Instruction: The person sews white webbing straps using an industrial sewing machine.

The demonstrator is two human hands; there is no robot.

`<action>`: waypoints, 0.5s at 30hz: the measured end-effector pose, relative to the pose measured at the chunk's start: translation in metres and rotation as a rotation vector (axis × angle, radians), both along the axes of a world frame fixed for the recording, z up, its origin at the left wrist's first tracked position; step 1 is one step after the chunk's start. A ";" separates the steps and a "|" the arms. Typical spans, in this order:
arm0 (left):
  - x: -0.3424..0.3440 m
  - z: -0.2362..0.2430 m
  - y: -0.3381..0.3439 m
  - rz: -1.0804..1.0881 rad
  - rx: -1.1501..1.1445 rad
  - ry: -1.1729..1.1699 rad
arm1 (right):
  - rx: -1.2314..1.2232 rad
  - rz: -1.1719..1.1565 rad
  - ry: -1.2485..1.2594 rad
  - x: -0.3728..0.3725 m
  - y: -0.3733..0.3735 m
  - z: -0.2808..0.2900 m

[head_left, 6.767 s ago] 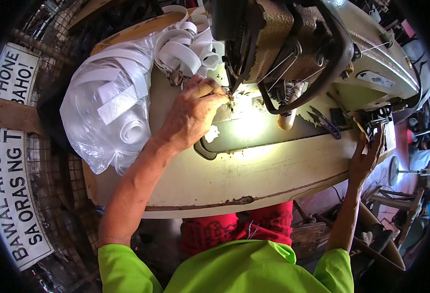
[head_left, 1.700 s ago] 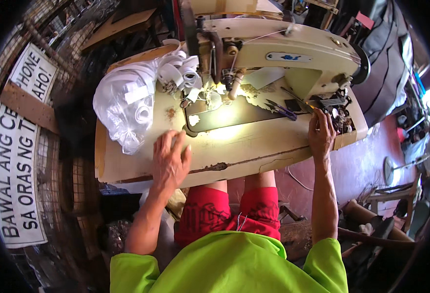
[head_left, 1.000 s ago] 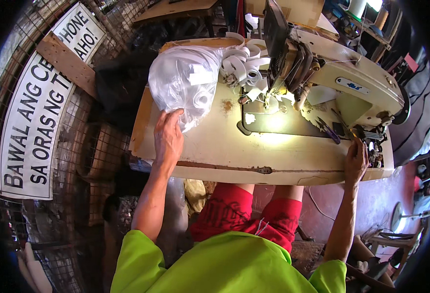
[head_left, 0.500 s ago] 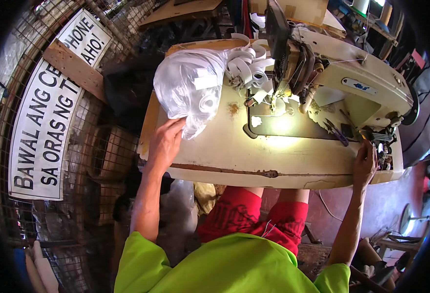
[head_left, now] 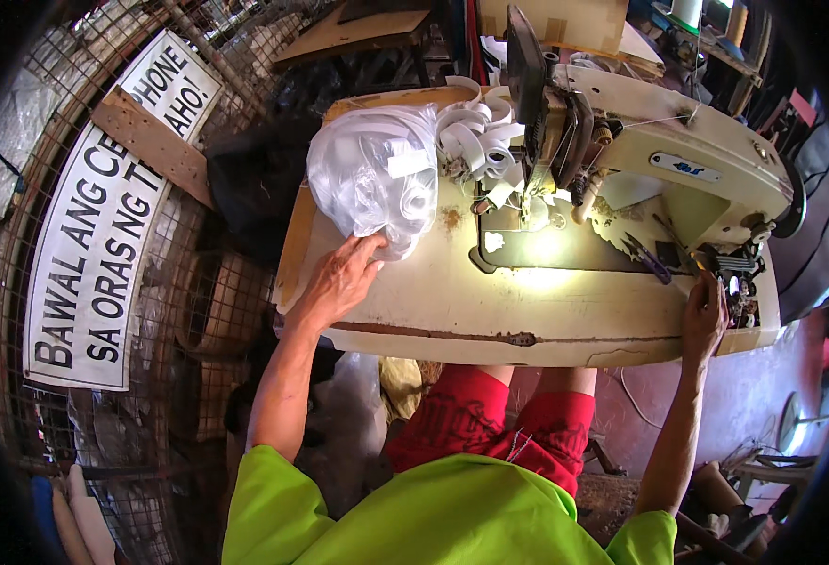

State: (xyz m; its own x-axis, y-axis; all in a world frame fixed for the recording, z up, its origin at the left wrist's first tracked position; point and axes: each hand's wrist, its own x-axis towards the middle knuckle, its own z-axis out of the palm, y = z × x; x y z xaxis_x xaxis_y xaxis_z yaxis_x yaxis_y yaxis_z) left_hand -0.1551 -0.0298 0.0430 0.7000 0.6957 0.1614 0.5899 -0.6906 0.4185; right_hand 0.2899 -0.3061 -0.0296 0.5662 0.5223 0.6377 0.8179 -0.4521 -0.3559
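My left hand [head_left: 341, 281] pinches the lower end of a clear plastic bag [head_left: 369, 169] of white strips, lying on the left of the sewing table [head_left: 414, 301]. My right hand [head_left: 706, 315] rests at the table's right end, fingers curled by the winder parts [head_left: 746, 303]; what is in them I cannot make out. Loose white strips [head_left: 471, 132] lie beside the bag. A cream industrial sewing machine [head_left: 692, 141] stands behind, its lamp lighting the plate. A purple-handled cutting tool [head_left: 648, 259] lies right of the needle area.
A wire mesh partition [head_left: 198, 301] with a white sign [head_left: 85, 282] and wooden plank [head_left: 151, 141] is at the left. A wooden table [head_left: 358, 33] and thread cones [head_left: 687, 14] stand behind. A pedestal stand [head_left: 793, 419] is low at the right.
My left hand, at the needle earlier and then on the tabletop, has moved left onto the bag and closed on it. My right hand stays at the right end. The view has shifted.
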 end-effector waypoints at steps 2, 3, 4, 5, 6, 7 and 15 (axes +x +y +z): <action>0.004 -0.007 -0.001 0.068 -0.003 0.039 | -0.006 -0.005 0.018 0.001 -0.002 0.000; 0.003 -0.021 0.001 0.096 0.083 -0.032 | -0.007 -0.013 0.029 0.000 -0.001 0.001; 0.005 -0.029 0.002 0.122 0.168 -0.102 | -0.009 -0.024 0.041 -0.001 -0.001 0.002; 0.005 -0.034 0.002 0.122 0.172 -0.104 | -0.005 -0.024 0.040 -0.001 -0.001 0.003; 0.007 -0.037 0.001 0.148 0.241 -0.098 | -0.007 -0.016 0.019 -0.001 -0.001 0.003; 0.009 -0.039 0.000 0.174 0.311 -0.092 | -0.010 -0.008 -0.002 0.000 -0.001 0.003; 0.010 -0.052 0.016 0.296 0.414 -0.063 | 0.011 0.004 -0.080 0.004 -0.002 -0.002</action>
State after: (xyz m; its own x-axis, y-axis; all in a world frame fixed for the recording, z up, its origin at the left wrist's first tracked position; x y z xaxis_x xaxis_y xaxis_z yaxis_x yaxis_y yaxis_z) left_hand -0.1452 -0.0138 -0.0093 0.4627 0.7315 0.5008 0.7678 -0.6131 0.1861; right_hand 0.2940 -0.3085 -0.0315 0.5110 0.5171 0.6867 0.8459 -0.4448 -0.2944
